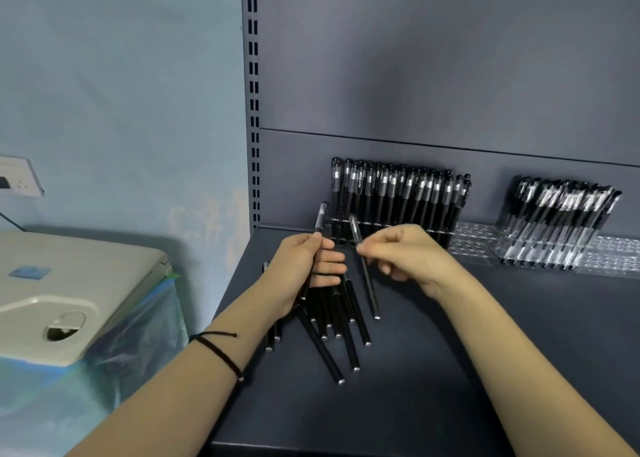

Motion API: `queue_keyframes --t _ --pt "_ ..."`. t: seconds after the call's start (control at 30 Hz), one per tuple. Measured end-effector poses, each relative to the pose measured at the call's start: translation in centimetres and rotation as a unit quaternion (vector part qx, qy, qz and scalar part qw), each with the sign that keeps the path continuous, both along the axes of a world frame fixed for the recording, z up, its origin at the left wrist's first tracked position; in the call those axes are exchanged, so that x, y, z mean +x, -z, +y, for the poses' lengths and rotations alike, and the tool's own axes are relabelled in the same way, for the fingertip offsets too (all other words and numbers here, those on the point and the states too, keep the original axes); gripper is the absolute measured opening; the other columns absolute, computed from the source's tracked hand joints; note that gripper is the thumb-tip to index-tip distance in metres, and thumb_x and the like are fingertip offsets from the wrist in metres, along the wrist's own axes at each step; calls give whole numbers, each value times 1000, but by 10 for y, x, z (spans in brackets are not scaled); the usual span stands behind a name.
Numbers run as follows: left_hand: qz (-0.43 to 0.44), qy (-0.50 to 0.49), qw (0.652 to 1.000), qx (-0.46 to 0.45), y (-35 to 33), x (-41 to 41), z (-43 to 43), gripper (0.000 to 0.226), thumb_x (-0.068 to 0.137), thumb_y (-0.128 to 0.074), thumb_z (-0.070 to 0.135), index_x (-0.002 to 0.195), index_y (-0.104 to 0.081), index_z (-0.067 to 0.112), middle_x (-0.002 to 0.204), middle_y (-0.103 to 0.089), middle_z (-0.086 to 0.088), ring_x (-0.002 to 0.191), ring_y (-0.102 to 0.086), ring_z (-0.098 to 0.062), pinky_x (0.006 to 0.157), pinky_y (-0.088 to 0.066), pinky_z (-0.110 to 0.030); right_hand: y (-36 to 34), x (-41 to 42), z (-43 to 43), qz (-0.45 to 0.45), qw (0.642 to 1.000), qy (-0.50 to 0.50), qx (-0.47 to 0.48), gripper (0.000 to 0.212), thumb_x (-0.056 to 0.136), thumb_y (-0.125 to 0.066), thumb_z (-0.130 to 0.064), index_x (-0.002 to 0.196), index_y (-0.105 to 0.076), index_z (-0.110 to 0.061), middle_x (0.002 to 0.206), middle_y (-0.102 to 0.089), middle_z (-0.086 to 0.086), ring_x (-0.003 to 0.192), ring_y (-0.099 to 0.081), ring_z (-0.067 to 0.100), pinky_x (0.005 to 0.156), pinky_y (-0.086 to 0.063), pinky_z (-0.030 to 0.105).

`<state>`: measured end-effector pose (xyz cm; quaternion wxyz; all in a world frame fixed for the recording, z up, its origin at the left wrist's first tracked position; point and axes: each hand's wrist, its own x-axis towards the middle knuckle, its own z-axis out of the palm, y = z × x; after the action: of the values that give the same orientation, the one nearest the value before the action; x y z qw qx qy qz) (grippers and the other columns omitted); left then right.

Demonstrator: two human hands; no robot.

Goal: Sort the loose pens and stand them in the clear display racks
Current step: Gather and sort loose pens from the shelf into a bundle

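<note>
Honestly, right hand (401,259) pinches one black pen (365,276); left hand (304,266) grips the loose bunch (332,314) over the shelf (450,370). I'd go cap-up, straight down into the clear rack (474,240).

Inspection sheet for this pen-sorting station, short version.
Surface: dark grey shelf.
Job's things: loose pens fanned on the shelf; left rack packed with pens; right rack holds pens; empty rack between them.
Clutter: nothing seen.
Grippers: left hand grips the loose pens; right hand pinches a single pen.
Cables: thin dark line at far left, likely a cable.
Surroundings: beige machine, wall socket, blue wall.
</note>
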<state>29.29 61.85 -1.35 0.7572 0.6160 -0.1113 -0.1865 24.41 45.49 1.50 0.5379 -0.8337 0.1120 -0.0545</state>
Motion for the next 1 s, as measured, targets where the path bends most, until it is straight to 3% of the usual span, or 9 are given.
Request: queue_keyframes --t 0.07,0.17,0.23,0.3,0.4,0.57,0.8,0.93,1.0 --pt "-4 27 1000 4 0 -1 0 32 107 -35 24 103 -59 2 92 -71 -19 73 -71 -24 63 -61 -32 -2 0 9 -57 988 -19 140 6 86 -71 -14 82 -71 -10 65 -65 -1 44 -44 5 37 -28 16" --pt "-18 69 997 21 -3 -7 -3 35 106 -35 28 110 -59 3 77 -70 -13 57 -67 -20 53 -58 -30 2 4 20 -103 978 -7 180 6 89 -67 -12 86 -71 -8 74 -69 5 46 -46 6 37 -30 16" --pt "-37 61 997 33 -1 -9 -4 32 106 -36 30 104 -58 7 61 -57 -4 41 -48 -10 38 -41 -21 5 5 23 -104 981 4 161 10 90 -67 -15 87 -72 -8 75 -68 7 46 -46 6 37 -29 16" --pt "-46 23 998 36 1 -7 -4 31 106 -34 31 99 -56 11 55 -44 3 37 -32 -5 35 -27 -17 6 5 18 -86 988 25 124 19 90 -68 -26 86 -70 -7 75 -67 4 44 -45 5 37 -29 17" --pt "-48 -46 998 18 1 0 3 35 105 -32 40 101 -54 12 54 -37 6 37 -27 -3 36 -23 -16 10 3 11 -33 997 43 -54 34 80 -75 -41 83 -69 -8 70 -64 -1 50 -50 6 45 -38 18" --pt "-78 -108 991 14 3 5 9 26 104 -39 38 98 -51 15 43 -35 13 35 -28 -2 36 -24 -17 22 7 23 78 956 -21 -282 48 63 -80 -61 88 -61 -25 83 -61 -11 81 -59 9 80 -55 36" --pt "-80 -125 989 2 4 7 12 24 105 -38 33 94 -49 16 45 -34 13 37 -27 -3 37 -23 -17 9 5 9 131 951 -33 -278 59 69 -85 -39 117 -58 -17 105 -59 -3 101 -60 16 85 -47 26" --pt "-95 -87 992 12 5 5 9 25 105 -39 34 97 -50 14 47 -30 13 40 -23 -5 37 -22 -18 5 3 1 152 950 -25 -272 41 75 -83 -30 102 -64 -5 101 -64 5 91 -61 19 75 -47 26" --pt "-98 -57 993 15 5 3 7 24 104 -41 34 98 -51 13 49 -29 11 41 -22 -6 38 -21 -18 4 4 -2 151 953 -25 -262 33 78 -81 -29 85 -61 -3 85 -63 4 69 -58 15 57 -46 24"
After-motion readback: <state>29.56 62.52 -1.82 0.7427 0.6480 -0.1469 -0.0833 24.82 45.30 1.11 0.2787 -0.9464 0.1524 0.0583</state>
